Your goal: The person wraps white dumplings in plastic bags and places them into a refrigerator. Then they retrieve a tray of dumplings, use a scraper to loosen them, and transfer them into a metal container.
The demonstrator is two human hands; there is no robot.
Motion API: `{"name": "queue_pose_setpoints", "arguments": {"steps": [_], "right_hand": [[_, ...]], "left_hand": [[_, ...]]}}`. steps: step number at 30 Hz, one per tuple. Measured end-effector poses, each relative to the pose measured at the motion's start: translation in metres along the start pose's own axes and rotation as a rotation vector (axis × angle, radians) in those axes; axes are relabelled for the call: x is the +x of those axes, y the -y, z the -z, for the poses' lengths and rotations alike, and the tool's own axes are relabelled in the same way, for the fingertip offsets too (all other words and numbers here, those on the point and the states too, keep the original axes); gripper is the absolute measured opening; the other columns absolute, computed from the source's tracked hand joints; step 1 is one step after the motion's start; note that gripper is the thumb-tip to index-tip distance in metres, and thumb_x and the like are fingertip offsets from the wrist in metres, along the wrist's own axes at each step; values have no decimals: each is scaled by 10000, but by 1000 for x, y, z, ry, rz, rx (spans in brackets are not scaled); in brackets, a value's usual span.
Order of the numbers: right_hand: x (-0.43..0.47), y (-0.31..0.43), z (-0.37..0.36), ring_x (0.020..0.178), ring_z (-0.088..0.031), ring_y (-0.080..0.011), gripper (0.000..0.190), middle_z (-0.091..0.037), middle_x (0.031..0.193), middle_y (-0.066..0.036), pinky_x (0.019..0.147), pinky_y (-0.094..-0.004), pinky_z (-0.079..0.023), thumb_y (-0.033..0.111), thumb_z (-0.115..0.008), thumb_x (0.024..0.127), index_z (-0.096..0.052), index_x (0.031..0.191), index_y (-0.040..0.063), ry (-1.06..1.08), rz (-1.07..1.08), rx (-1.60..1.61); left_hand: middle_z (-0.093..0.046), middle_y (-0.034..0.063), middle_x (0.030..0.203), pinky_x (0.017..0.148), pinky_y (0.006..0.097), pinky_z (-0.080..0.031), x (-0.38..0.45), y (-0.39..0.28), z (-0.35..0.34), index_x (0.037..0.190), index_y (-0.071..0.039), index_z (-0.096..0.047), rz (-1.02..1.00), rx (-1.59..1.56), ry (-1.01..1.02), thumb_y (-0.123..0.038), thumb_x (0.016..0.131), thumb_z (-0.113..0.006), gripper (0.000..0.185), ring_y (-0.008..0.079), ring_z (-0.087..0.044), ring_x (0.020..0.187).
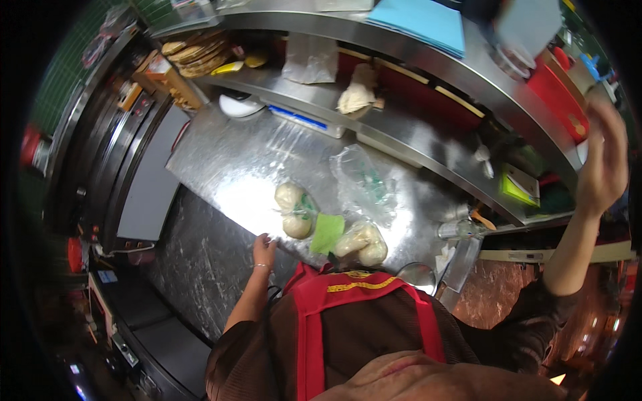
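Note:
My left hand [264, 251] rests near the front edge of the stainless steel table [215, 145], its fingers slightly curled; nothing shows in it. To its right lie dough balls in a clear plastic bag [296, 224], a green cloth [327, 233] and another plastic bag of pale dough pieces [372, 245]. Behind them is a crumpled clear plastic bag [363, 185] with green print. My right hand [604, 155] is raised high at the far right, beside the upper shelf and near a red box [559, 100]. It is slightly blurred, and I see nothing in it.
A steel shelf [421, 155] runs above the back of the table, holding cream-coloured gloves or cloth [357, 97] and a green notepad [519, 185]. Blue sheets [421, 22] lie on the upper shelf. A glass bottle [459, 229] and a cleaver-like blade [464, 263] are at the table's right.

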State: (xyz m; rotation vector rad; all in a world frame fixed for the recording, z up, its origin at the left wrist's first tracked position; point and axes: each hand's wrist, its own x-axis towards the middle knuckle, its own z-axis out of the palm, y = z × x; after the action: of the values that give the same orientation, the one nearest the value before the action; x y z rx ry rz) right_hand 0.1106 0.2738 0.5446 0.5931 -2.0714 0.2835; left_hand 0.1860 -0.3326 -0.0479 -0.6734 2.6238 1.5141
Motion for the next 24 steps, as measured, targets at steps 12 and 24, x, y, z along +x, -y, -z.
{"name": "queue_pose_setpoints", "arguments": {"steps": [12,24], "right_hand": [[-347,220,-177,854,-673,-139,187,-693,983,-63,751,-268,-545,40,-635,951,-664,1126,-19,34,-1508,420],[-345,285,-271,1193,-564,-395,544,-593,1272,-219,1017,-431,-464,246,-747,826,-584,1288,8,626,-1056,-112]], "left_hand": [[-685,69,1023,772,273,-510,44,-37,13,1177,7,-631,270,-234,752,-215,987,-623,293,130,-635,883],[-680,27,954,782,258,-499,81,-28,49,1118,-2,-653,97,35,1118,-233,1002,-618,261,110,-610,853]]}}
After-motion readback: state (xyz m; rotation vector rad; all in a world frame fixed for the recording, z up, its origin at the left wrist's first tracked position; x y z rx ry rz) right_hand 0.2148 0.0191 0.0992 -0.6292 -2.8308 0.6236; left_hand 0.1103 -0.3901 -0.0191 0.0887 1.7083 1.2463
